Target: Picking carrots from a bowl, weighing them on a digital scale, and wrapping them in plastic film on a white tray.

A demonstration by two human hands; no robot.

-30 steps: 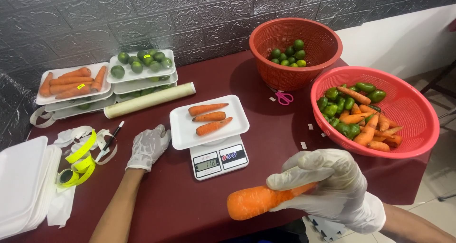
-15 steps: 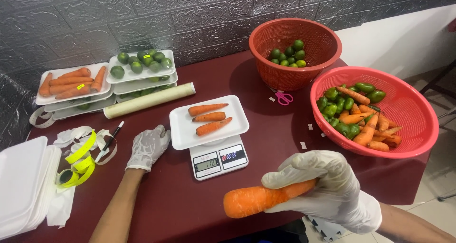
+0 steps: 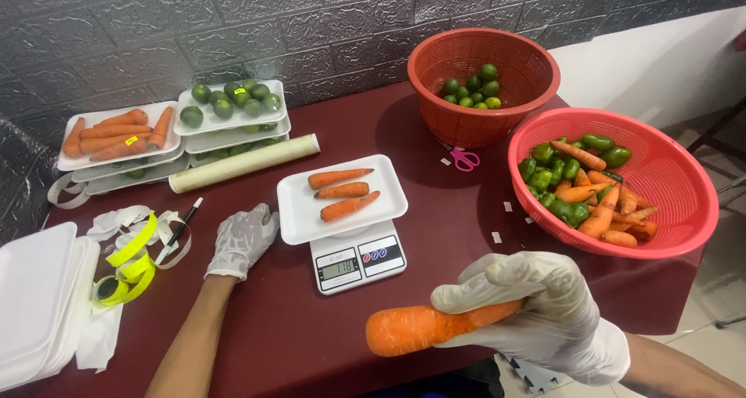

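Note:
My right hand, in a white glove, grips a large orange carrot held above the front edge of the dark red table. Its thick end points left. My gloved left hand rests flat on the table, left of a small white digital scale. A white foam tray sits on the scale with three small carrots lying in it.
A wide red basket at right holds carrots and green peppers. A deep red basket behind holds limes, pink scissors beside it. Packed trays of carrots and limes, a wrap roll, yellow tape and stacked foam trays lie left.
My right hand has shifted the big carrot slightly left and down. The left hand and the tray on the scale have stayed put.

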